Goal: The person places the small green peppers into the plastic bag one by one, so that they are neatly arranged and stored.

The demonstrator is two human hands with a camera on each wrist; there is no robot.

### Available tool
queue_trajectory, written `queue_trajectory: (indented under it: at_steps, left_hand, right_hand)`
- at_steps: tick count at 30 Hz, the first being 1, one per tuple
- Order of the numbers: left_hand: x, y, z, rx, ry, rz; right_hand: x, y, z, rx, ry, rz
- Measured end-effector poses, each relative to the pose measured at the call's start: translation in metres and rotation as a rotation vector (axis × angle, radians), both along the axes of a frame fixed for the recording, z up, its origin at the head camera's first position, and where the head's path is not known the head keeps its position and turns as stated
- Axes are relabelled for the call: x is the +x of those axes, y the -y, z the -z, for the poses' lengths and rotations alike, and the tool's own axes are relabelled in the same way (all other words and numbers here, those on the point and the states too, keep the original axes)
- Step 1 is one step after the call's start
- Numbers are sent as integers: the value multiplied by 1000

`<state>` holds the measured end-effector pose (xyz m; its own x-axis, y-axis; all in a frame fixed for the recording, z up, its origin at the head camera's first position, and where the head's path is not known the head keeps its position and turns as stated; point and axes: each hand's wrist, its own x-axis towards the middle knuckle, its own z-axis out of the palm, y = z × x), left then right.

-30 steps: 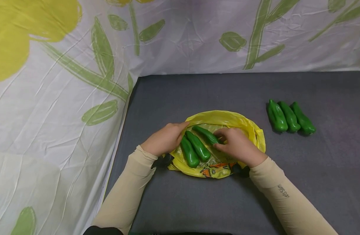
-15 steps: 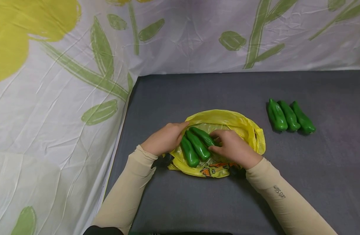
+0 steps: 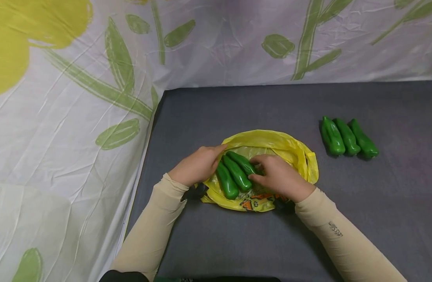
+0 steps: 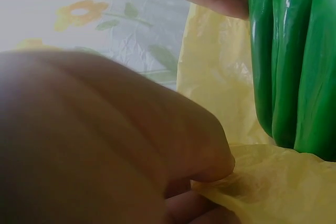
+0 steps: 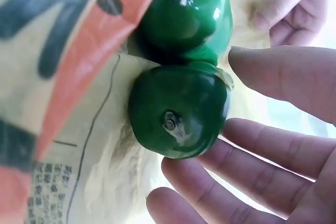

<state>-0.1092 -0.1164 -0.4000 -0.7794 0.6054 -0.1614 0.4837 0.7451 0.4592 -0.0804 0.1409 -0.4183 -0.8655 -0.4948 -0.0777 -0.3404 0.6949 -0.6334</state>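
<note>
A yellow plastic bag (image 3: pixel 290 139) lies spread open on the dark table, three green peppers side by side inside it. The left hand (image 3: pixel 198 166) pinches the bag's left rim between thumb and curled fingers, as the left wrist view shows. Inside the bag, the right hand (image 3: pixel 277 176) is at the rightmost pepper (image 3: pixel 240 162). In the right wrist view its fairly straight fingers touch that pepper's (image 5: pixel 178 111) side, while the thumb stands slightly off it. The middle pepper (image 3: pixel 236 173) and left pepper (image 3: pixel 226 182) lie close against each other.
Three more green peppers (image 3: pixel 348 137) lie in a row on the dark table (image 3: pixel 371 219), right of the bag. A white cloth (image 3: pixel 219 47) with a flower print hangs behind the table and along its left side.
The right hand has shifted left with the rightmost pepper, which now lies beside the other two in the bag. The left hand has kept its hold on the rim.
</note>
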Motion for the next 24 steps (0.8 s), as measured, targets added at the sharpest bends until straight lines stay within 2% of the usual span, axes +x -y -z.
queue_trajectory:
  at_steps: [17,24]
  left_hand:
    - [1,0,-1,-5,-24,15]
    - [1,0,-1,-2,-21,17]
  right_hand:
    - [-2,-9,-11,44,9,52]
    - [-6,-19,-17,9,3,74]
